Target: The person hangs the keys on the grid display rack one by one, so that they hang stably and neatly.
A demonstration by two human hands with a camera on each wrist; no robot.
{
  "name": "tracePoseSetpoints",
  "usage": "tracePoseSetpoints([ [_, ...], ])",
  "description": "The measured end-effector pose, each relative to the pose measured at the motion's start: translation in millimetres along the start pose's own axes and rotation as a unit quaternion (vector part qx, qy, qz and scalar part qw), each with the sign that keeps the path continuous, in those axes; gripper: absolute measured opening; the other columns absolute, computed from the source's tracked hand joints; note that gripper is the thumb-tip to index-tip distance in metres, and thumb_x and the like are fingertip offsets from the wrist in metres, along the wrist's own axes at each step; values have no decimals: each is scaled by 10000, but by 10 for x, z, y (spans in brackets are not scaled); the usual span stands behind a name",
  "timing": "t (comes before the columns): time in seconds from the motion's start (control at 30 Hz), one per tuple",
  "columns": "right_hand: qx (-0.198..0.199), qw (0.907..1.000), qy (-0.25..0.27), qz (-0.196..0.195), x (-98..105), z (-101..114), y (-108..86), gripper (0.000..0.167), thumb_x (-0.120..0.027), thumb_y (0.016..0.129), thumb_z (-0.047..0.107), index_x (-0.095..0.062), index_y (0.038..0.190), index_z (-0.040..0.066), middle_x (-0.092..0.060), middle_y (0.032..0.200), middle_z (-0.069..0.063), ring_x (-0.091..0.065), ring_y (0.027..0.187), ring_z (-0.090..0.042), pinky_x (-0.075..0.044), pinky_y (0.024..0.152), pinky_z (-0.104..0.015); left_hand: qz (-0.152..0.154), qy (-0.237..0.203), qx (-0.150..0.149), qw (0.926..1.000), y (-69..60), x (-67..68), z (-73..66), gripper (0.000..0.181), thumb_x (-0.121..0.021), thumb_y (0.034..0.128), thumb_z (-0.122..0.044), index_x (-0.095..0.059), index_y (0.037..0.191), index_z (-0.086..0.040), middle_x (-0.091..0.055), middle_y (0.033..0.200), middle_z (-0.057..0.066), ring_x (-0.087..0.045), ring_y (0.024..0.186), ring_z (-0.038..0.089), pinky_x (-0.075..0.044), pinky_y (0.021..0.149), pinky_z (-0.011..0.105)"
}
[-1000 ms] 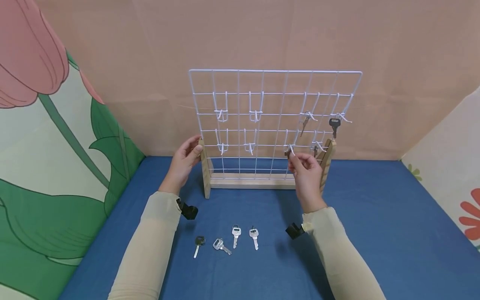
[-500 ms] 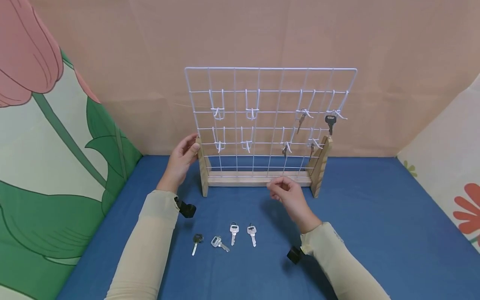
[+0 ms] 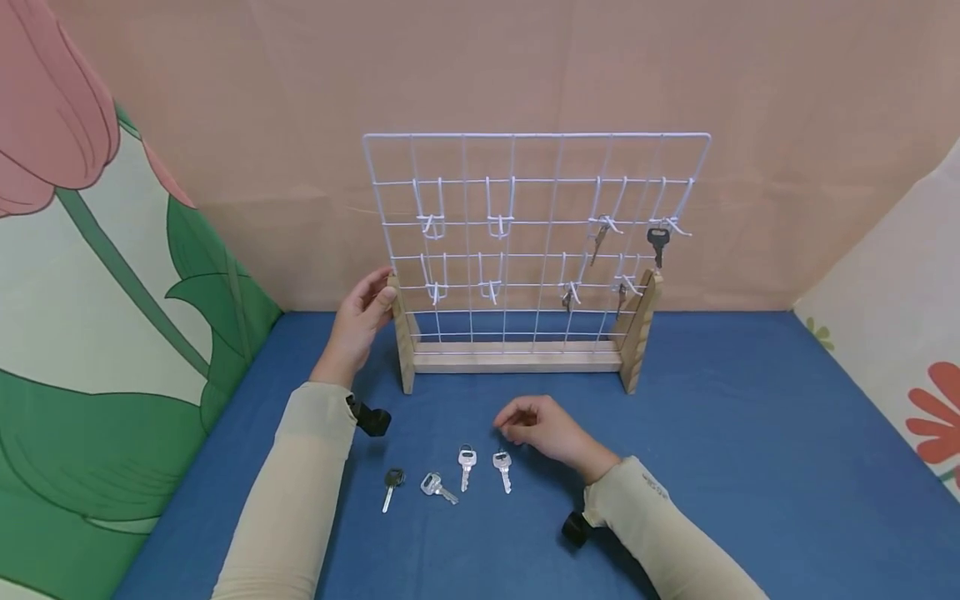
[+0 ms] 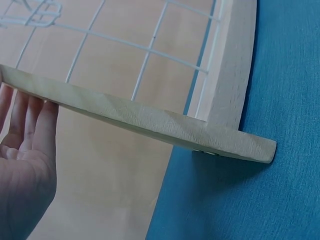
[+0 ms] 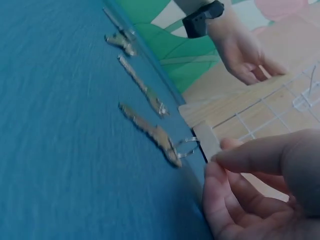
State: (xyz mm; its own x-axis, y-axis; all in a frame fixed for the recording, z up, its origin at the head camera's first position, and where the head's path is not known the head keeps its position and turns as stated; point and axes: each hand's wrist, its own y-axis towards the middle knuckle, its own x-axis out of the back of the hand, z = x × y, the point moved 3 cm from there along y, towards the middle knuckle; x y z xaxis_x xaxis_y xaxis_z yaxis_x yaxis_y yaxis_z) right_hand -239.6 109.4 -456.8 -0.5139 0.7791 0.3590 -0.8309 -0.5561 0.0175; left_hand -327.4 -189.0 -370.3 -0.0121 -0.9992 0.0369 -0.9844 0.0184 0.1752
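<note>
A white wire grid rack [image 3: 536, 222] on a wooden stand [image 3: 517, 362] faces me. My left hand [image 3: 358, 325] holds its left wooden side post [image 4: 135, 117], fingers against the wood. My right hand [image 3: 547, 429] is low over the cloth with fingers loosely curled and nothing held. Its fingertips hover by the split ring of the nearest silver key [image 3: 502, 472], apart from the ring [image 5: 187, 146] in the right wrist view. Left of that key lie a second silver key [image 3: 467, 468], a tilted silver key [image 3: 438, 487] and a black-headed key [image 3: 392, 488].
Keys hang on the rack's right-hand hooks, among them a black-headed key [image 3: 657, 244] and a key seen edge-on [image 3: 599, 242]. The left hooks [image 3: 429, 225] are bare. Blue cloth [image 3: 735, 450] covers the table; a tan backdrop [image 3: 300, 125] stands behind.
My right hand has let go of a key at a lower hook, where it now hangs, and has come down and left to the loose keys. My left hand stays on the post.
</note>
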Motion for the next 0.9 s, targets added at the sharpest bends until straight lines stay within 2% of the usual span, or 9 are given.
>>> tracePoseSetpoints([
  [0.17,217,9949,-881,443,-10,47,-22,150,-644,948,-25,-757,1006,56,-716,940,-24,-616,806,-115,-526,711,-258,37,69,4,10000,0,-6,-24,544,-552,1042,-293,-409,1550,-158,-448,1465,132,-453,1376,281,-386,1138,430],
  [0.27,343,9902,-1200,626,-25,87,-37,158,-646,948,-23,-760,987,78,-716,957,5,-621,823,-94,-535,738,-261,35,68,19,10000,0,-8,-30,541,-545,1045,-288,-405,1551,-156,-447,1464,130,-457,1366,274,-385,1141,438],
  [0.43,446,9858,-1449,728,-47,100,-51,148,-682,931,-25,-759,941,101,-690,959,3,-599,820,-71,-538,746,-248,-3,60,7,10000,1,-8,-26,533,-540,1047,-288,-413,1546,-150,-459,1446,118,-474,1332,255,-390,1138,451],
  [0.6,567,9823,-1647,696,-41,106,-48,123,-710,921,-16,-750,900,99,-663,907,17,-567,773,-60,-527,686,-237,-6,58,8,10000,9,-8,-31,535,-549,1042,-300,-421,1542,-161,-456,1446,119,-470,1335,252,-387,1139,453],
  [0.9,481,9876,-1438,413,-3,126,-53,81,-711,938,36,-760,926,99,-701,893,58,-617,783,-58,-543,694,-248,-52,71,70,9999,-2,4,-20,534,-549,1044,-292,-416,1545,-163,-445,1475,129,-456,1361,276,-384,1142,444],
])
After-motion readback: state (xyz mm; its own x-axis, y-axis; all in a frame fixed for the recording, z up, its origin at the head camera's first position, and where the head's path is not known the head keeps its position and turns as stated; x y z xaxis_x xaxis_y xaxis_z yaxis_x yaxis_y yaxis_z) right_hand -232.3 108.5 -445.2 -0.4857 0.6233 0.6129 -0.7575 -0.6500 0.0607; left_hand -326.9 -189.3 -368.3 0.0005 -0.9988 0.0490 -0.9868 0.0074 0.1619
